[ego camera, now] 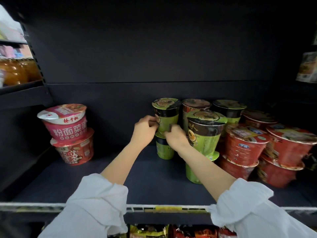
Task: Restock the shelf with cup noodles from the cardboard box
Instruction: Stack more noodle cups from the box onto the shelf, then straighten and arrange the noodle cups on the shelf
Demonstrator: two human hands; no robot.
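Far left: neighbouring shelf bay, orange jars (16, 71), blurred, labels unreadable.

Left on the dark shelf (85, 182): pink noodle bowl (64, 122) stacked on a red noodle bowl (75, 150). Pink one has large white Chinese print, "粉面菜" legible, rest cut off by the curve. Red bowl print too blurred to read.

Centre: left hand (145, 130), fingers curled, pinching the left side of the upper green cup (166, 115). That cup sits on top of a lower green cup (164, 149), far centre of the shelf. Right hand (175, 137) has fingers curled on the upper cup's lower right side, just above the joint between the two. Green/black cup, tan lid; writing not legible. White sleeves on both arms.

Just right: near green stack (204, 134), two cups high, same design, touching the right forearm. Behind it two more cups at the back wall, one reddish, one green.

Right: red bowls (245, 148) stacked two high in several columns, blue oval logo on the side, text unreadable.

Near edge: price rail (168, 209) with yellow tag, blurred. Packets below, unreadable.
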